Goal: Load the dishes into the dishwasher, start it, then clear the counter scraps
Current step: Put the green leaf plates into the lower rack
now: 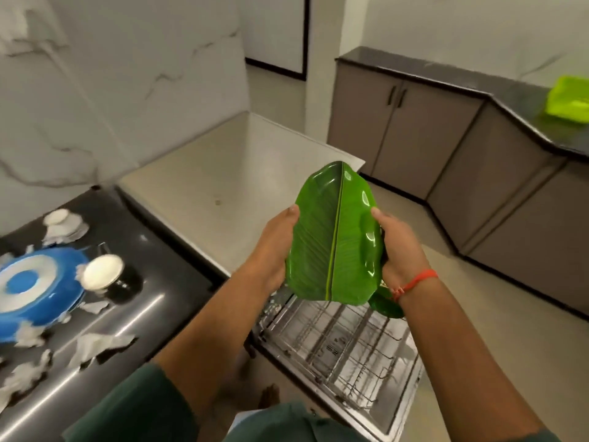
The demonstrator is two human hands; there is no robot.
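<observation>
Green sleeves at the bottom edge, left hand (276,247) and right hand (402,250) gripping a leaf-shaped green plate (334,234) by its sides, fingers curled behind, above the open dishwasher rack (344,342), blue plate (35,282) and paper scraps (95,346) on the dark surface (153,250) at left.

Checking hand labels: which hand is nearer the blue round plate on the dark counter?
Left. The left hand grips the green leaf-shaped plate on the blue round plate's side; the right hand grips its far edge.

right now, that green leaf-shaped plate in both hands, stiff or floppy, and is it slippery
Probably stiff: the green leaf-shaped plate keeps its shape though the left hand and right hand grip only its side edges. Its glossy highlights suggest a smooth, possibly slippery surface. It looks thin, so likely light.
</observation>
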